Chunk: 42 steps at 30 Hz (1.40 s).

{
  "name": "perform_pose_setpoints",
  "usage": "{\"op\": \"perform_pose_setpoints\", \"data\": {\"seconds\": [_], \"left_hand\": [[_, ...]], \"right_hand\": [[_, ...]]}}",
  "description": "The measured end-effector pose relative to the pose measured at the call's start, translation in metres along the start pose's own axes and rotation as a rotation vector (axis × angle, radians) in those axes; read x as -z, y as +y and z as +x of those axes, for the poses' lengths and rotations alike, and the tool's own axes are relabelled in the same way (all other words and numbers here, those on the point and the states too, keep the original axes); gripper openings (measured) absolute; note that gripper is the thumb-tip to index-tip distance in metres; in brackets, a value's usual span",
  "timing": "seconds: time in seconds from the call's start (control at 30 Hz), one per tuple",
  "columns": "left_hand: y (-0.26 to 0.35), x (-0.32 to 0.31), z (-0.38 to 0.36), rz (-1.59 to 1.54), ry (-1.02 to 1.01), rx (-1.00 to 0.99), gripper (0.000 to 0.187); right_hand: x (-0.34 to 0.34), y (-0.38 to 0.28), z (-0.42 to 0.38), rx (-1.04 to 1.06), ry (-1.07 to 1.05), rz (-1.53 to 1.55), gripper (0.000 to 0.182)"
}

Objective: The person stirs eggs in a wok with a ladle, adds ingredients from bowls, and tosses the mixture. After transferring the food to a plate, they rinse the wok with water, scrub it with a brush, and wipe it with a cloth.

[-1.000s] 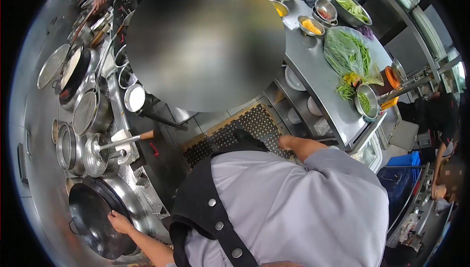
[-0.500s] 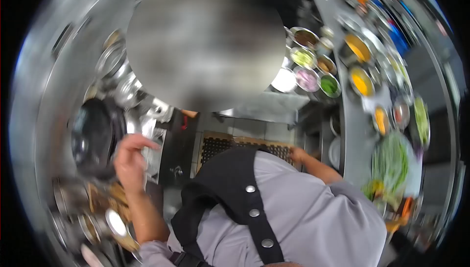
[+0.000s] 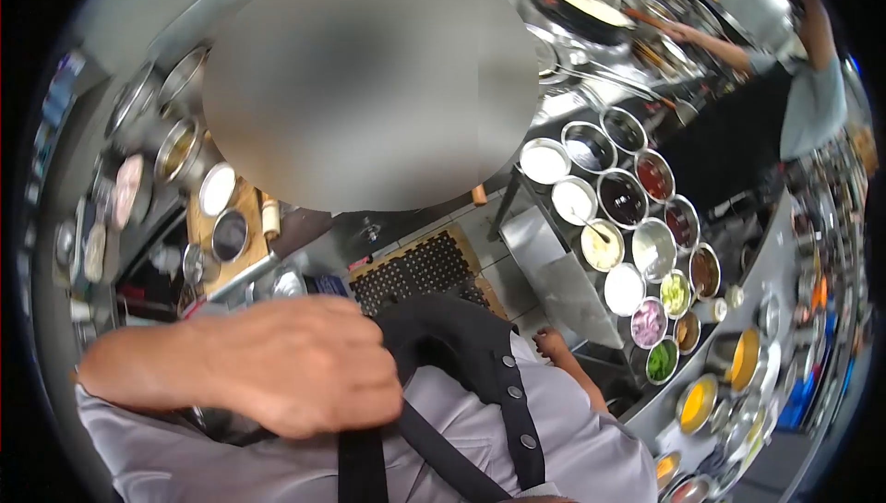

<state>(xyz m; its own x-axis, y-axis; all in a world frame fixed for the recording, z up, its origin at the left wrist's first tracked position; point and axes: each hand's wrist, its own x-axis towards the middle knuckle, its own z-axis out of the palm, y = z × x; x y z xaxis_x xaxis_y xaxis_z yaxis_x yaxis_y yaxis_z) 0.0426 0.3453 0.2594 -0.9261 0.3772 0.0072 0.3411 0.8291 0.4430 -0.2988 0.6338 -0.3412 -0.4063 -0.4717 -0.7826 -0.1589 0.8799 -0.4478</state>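
My left hand (image 3: 318, 374) is raised in front of my chest, its back to the camera, close to the black apron straps (image 3: 365, 461). Its fingers are curled under into a fist, and the palm is hidden. My right hand (image 3: 551, 344) hangs low beside my hip, near a steel stand that bears bowls. Its fingers look curled, and whatever may be inside them is too small to make out. The black apron (image 3: 452, 332) covers the front of my grey shirt (image 3: 480, 420).
Several steel bowls of sauces and chopped vegetables, among them purple onion (image 3: 649, 321) and greens (image 3: 662, 360), stand at right. Beyond, a co-worker's hand (image 3: 681, 32) grips a wooden-handled pan (image 3: 581, 18). A wooden board (image 3: 245, 203) lies left. A perforated mat (image 3: 420, 272) covers floor. A blurred oval hides the top centre.
The view has swung round to the right, bringing a co-worker and the row of bowls in. My left hand has come from the left counter to my chest, its fingers now curled in.
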Motion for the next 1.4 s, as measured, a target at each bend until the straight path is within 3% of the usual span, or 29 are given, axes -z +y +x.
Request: {"op": "perform_pose_setpoints", "data": {"seconds": [0.07, 0.1, 0.13, 0.2, 0.27, 0.33, 0.37, 0.4, 0.47, 0.53, 0.6, 0.63, 0.7, 0.73, 0.8, 0.9, 0.97, 1.03, 1.1, 1.13, 1.2, 1.23, 1.33, 1.4], "left_hand": [[-0.004, -0.013, -0.023, -0.004, 0.021, 0.122, 0.024], [-0.008, -0.023, -0.034, -0.012, 0.003, 0.208, 0.028], [-0.012, -0.032, -0.043, -0.025, 0.014, 0.242, 0.028], [-0.028, -0.057, -0.063, -0.827, 0.097, 0.396, 0.024], [-0.066, -0.111, -0.092, -1.082, 0.411, 0.224, 0.032], [-0.100, -0.165, -0.103, -1.196, 0.820, 0.617, 0.030], [-0.127, -0.197, -0.105, -0.910, 0.900, 0.874, 0.030], [-0.145, -0.226, -0.111, -0.610, 0.969, 1.130, 0.031], [-0.167, -0.245, -0.144, -0.045, 0.744, 1.186, 0.033], [-0.200, -0.263, -0.182, 0.032, 1.012, 1.278, 0.035], [-0.233, -0.268, -0.220, 0.184, 1.035, 1.498, 0.040], [-0.247, -0.271, -0.234, 0.178, 1.034, 1.490, 0.040], [-0.276, -0.275, -0.257, 0.320, 0.819, 1.734, 0.046], [-0.290, -0.280, -0.265, 0.319, 0.824, 1.714, 0.046], [-0.311, -0.290, -0.277, 0.116, 0.621, 1.849, 0.053], [-0.304, -0.276, -0.284, 0.010, 0.602, 1.793, 0.055], [-0.302, -0.264, -0.288, -0.051, 0.520, 1.756, 0.053], [-0.310, -0.241, -0.287, -0.007, 0.566, 1.653, 0.050], [-0.321, -0.206, -0.273, 0.024, 0.775, 1.417, 0.045], [-0.329, -0.190, -0.262, 0.029, 0.769, 1.409, 0.045], [-0.351, -0.157, -0.237, 0.081, 0.997, 1.092, 0.044], [-0.362, -0.144, -0.224, 0.083, 0.998, 1.071, 0.044], [-0.396, -0.117, -0.192, 0.139, 1.010, 0.986, 0.045], [-0.427, -0.119, -0.179, 0.260, 0.997, 0.937, 0.046]], "right_hand": [[0.007, -0.023, 0.028, 0.050, 0.016, 0.043, 0.038], [-0.005, 0.013, 0.094, 0.244, 0.066, -0.134, 0.037], [-0.006, 0.000, 0.092, 0.253, 0.038, -0.159, 0.037], [-0.003, -0.049, 0.066, 0.156, 0.033, 0.137, 0.038], [-0.006, -0.088, 0.022, 0.162, 0.033, 0.134, 0.033], [-0.011, -0.111, -0.008, 0.277, 0.062, -0.118, 0.035], [-0.060, -0.001, 0.106, 0.440, 0.184, -0.300, 0.036], [-0.063, 0.007, 0.117, 0.440, 0.168, -0.330, 0.036], [-0.033, 0.022, 0.123, 0.398, 0.107, -0.371, 0.037], [0.004, 0.067, 0.117, 0.353, 0.074, -0.375, 0.037], [-0.002, 0.066, 0.118, 0.298, 0.063, -0.359, 0.037], [-0.005, 0.067, 0.116, 0.267, 0.061, -0.348, 0.037], [-0.014, 0.064, 0.120, 0.208, 0.068, -0.316, 0.038], [-0.017, 0.061, 0.122, 0.179, 0.075, -0.297, 0.038], [-0.025, 0.034, 0.110, 0.147, 0.091, -0.268, 0.038], [0.005, -0.088, 0.040, 0.268, 0.173, -0.318, 0.036], [-0.013, -0.199, -0.023, 0.101, 0.112, 0.388, 0.035], [-0.006, -0.235, -0.012, 0.133, 0.025, 0.706, 0.034], [0.003, -0.287, -0.020, 0.211, 0.059, 0.760, 0.034], [0.011, -0.306, -0.016, 0.247, 0.061, 0.724, 0.044], [0.022, -0.352, -0.014, 0.344, 0.123, 0.730, 0.042], [0.028, -0.372, -0.011, 0.396, 0.149, 0.712, 0.038], [0.034, -0.427, -0.008, 0.483, 0.073, 0.521, 0.060], [0.032, -0.449, -0.002, 0.410, 0.006, 0.364, 0.071]]}}
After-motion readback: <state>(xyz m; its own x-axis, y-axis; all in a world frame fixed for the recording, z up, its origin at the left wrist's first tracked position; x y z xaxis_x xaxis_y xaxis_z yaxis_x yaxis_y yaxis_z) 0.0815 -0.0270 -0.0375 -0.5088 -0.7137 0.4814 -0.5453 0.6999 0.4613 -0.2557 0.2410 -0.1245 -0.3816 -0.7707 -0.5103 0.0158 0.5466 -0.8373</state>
